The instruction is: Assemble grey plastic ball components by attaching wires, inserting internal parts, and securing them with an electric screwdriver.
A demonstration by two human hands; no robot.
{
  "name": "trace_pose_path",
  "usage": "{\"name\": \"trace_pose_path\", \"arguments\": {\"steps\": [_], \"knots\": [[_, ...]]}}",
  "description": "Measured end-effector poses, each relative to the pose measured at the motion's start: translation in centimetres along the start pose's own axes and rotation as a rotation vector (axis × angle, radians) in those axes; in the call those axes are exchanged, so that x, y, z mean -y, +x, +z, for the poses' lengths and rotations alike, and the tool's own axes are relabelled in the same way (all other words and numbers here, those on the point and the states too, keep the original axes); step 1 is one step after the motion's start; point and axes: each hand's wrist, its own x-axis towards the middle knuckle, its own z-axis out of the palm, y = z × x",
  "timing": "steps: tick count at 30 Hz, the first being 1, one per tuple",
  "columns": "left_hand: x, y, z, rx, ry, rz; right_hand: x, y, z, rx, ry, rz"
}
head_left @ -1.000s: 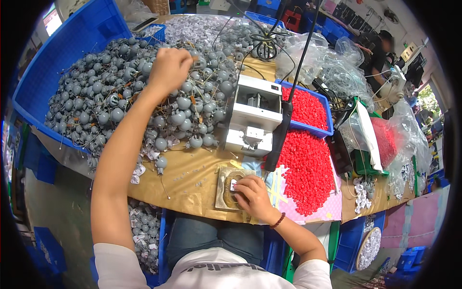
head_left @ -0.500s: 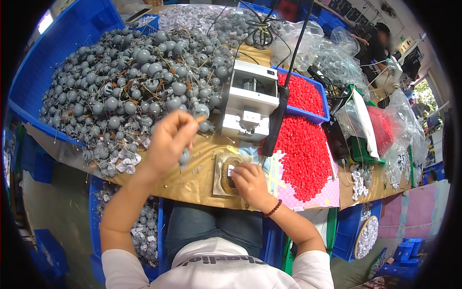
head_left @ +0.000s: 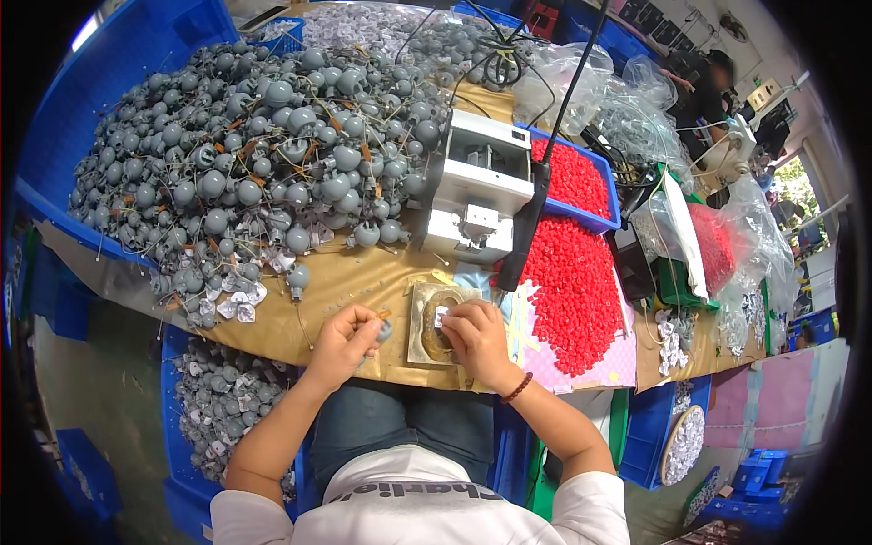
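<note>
- One left hand [head_left: 341, 343] pinches a single grey round part [head_left: 383, 331] just left of the square metal plate [head_left: 442, 322].
- One right hand [head_left: 477, 338] presses fingertips on that plate, near table [head_left: 363, 282] edge.
- Far left: uncounted grey parts pile [head_left: 254, 163].
- Right: red pieces heap [head_left: 568, 291]; one white machine [head_left: 479, 186].

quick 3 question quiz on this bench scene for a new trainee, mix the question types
1. True or false: the left hand holds a small grey part.
2. What colour are the loose pieces heaped right of the white machine?
3. The right hand rests on: A) blue bin B) flat fixture plate C) plastic bag

Key: 1 true; 2 red; 3 B
</note>
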Motion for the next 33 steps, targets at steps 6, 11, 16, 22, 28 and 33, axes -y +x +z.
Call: {"name": "trace_pose_path", "arguments": {"steps": [6,11,16,22,28,33], "knots": [[0.8,-0.9,2.0,0.042,0.052,0.031,1.9,1.1,-1.5,0.006,0.237,0.168],[-0.5,-2.4,5.2,0.045,0.724,0.424,5.8,2.0,-1.3,0.276,0.983,0.558],[0.1,-3.2,3.1,0.01,0.954,0.618,5.3,1.7,-1.7,0.376,1.091,0.648],[0.6,-0.9,3.1,0.168,0.764,0.391,6.4,4.0,-5.9,0.461,0.945,0.209],[1.6,-0.8,4.3,0.167,0.706,0.236,1.2,1.6,-4.3,0.362,0.229,0.046],[1.3,0.5,5.5,-0.009,0.888,0.462,0.1,2.0,-2.9,0.259,0.11,-0.061]]}}
